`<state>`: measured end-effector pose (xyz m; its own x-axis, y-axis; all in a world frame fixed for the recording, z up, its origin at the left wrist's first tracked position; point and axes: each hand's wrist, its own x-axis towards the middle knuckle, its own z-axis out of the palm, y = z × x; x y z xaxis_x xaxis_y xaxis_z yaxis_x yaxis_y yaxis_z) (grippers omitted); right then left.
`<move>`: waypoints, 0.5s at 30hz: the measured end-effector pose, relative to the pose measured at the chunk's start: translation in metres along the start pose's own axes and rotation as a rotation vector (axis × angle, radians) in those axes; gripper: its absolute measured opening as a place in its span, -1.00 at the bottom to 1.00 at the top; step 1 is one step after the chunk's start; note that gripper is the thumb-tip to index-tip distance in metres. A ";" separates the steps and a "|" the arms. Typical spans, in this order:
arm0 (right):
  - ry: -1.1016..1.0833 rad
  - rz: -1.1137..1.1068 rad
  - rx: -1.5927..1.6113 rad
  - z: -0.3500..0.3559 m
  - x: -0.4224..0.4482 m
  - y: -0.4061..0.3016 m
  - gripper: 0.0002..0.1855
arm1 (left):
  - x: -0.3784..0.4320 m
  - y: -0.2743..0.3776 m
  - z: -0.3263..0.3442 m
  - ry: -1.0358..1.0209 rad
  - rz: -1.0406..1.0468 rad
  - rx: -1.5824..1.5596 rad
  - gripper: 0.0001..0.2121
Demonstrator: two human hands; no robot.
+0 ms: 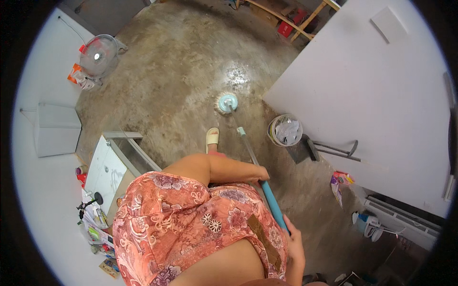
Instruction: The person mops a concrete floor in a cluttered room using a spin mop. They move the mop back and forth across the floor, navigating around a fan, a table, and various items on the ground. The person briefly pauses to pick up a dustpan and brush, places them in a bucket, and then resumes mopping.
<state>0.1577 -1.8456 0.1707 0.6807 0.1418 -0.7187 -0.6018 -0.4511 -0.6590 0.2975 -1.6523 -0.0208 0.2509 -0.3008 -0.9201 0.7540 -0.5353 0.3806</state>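
Observation:
A spin mop with a round blue head (228, 103) and pale fringe rests on the concrete floor ahead of my feet. Its pole slants back towards my right side. Across my body reaches my left arm, and my left hand (263, 174) is closed around the pole at the top of the blue grip (272, 203). Lower down, my right hand (295, 239) holds the end of that grip, its thumb along the handle. One foot in a cream slide sandal (212, 136) shows behind the mop head; the other is hidden.
To the right, a bucket (284, 130) lined with a bag stands beside a dustpan (302, 149) and a white wall (343, 82). On the left are a glass-fronted counter (107, 168) and a fan (99, 56). A wooden rack (304, 26) stands at the far right.

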 end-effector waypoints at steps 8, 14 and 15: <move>0.160 0.408 0.279 0.019 -0.040 -0.017 -0.48 | 0.022 -0.012 0.048 -0.144 0.266 0.753 -0.55; 0.187 0.449 0.582 0.003 -0.033 0.021 -0.43 | 0.026 -0.041 0.015 0.050 0.930 1.099 -0.51; 0.170 0.452 0.521 0.000 -0.031 0.019 -0.42 | 0.040 -0.039 0.018 -0.099 0.968 1.135 -0.47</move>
<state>0.1254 -1.8586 0.1805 0.3471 -0.1185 -0.9303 -0.9334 0.0528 -0.3549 0.2678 -1.6577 -0.0711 0.2883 -0.9147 -0.2834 -0.5492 -0.4004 0.7335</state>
